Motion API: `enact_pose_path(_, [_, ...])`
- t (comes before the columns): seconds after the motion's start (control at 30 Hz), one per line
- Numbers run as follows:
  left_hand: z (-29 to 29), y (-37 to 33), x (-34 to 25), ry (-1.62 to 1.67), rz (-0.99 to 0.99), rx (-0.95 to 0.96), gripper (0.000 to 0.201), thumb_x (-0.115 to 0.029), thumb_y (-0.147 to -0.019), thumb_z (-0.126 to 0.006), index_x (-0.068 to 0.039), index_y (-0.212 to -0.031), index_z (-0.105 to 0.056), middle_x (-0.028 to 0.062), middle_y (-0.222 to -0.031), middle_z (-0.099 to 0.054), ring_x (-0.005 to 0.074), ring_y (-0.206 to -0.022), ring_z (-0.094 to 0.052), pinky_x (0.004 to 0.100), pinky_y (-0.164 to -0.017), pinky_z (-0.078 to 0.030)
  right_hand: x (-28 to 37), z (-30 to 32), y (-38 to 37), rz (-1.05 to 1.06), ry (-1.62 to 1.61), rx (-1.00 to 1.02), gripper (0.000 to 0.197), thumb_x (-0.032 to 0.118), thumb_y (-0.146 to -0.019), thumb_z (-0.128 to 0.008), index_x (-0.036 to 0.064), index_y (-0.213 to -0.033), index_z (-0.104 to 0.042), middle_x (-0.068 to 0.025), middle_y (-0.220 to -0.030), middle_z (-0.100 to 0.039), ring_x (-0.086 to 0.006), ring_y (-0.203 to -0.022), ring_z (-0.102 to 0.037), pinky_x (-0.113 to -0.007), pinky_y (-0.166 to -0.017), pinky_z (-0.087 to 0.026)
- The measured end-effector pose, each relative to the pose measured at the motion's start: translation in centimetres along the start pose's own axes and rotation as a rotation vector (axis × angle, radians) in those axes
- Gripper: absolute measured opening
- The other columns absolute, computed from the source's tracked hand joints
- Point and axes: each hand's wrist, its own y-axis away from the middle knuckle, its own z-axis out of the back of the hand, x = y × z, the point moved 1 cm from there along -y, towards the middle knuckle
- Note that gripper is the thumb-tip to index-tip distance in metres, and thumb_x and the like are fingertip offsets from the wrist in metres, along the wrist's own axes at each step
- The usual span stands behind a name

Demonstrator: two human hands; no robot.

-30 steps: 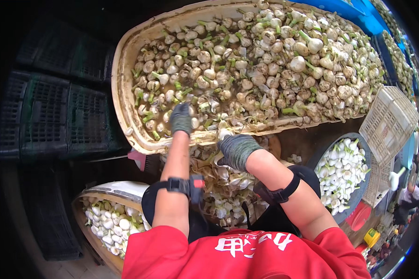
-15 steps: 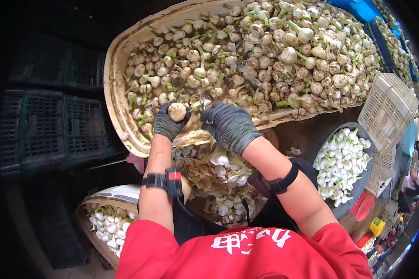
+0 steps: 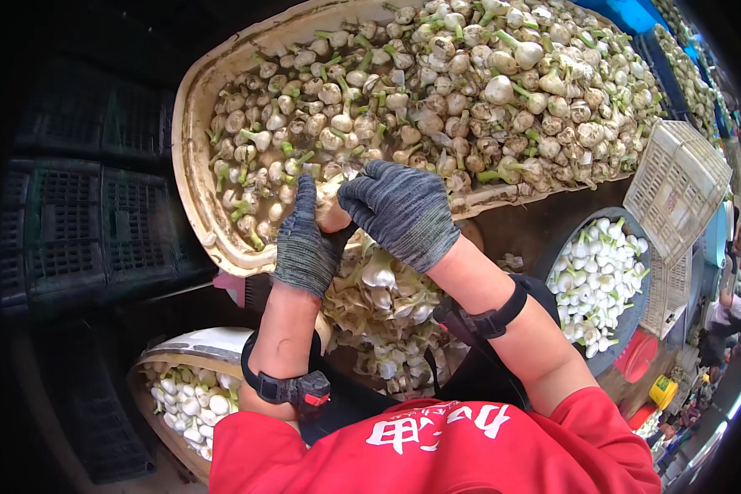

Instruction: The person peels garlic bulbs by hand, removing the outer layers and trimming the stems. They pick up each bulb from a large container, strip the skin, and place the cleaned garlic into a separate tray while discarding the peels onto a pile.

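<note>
Both hands wear dark grey knit gloves. My left hand (image 3: 305, 239) grips a garlic bulb (image 3: 331, 212) just over the near rim of a big cream tray (image 3: 196, 165) heaped with unpeeled garlic bulbs with green stems. My right hand (image 3: 402, 210) closes over the same bulb from the right, its fingers curled on the bulb's top. Below my hands a heap of peeled skins and trimmings (image 3: 379, 300) lies in my lap.
A round basket of white cleaned garlic (image 3: 185, 399) sits at lower left. A dark tub of cleaned garlic (image 3: 597, 284) stands at right, beside white plastic crates (image 3: 675, 185). Black crates (image 3: 82, 222) are stacked on the left. Another person's hand (image 3: 729, 300) shows at far right.
My hands picked a bulb out of the tray, came together on it and drew it slightly toward me. The right hand now covers it more.
</note>
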Motion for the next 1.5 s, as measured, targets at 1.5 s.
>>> enact_pose_path(1.5, [1.0, 0.9, -3.8, 0.032, 0.065, 0.458, 0.048, -0.049, -0.090, -0.044, -0.004, -0.104, -0.053, 0.0154, -0.095, -0.060, 0.0291, -0.089, -0.061, 0.0430, -0.074, -0.054, -2.0, 2.2, 1.6, -0.181, -0.011, 0.437, 0.044, 0.030, -0.061, -0.080, 0.0112, -0.098, -0.066, -0.0080, -0.078, -0.064, -0.0194, -0.074, -0.062, -0.029, -0.067, -0.048])
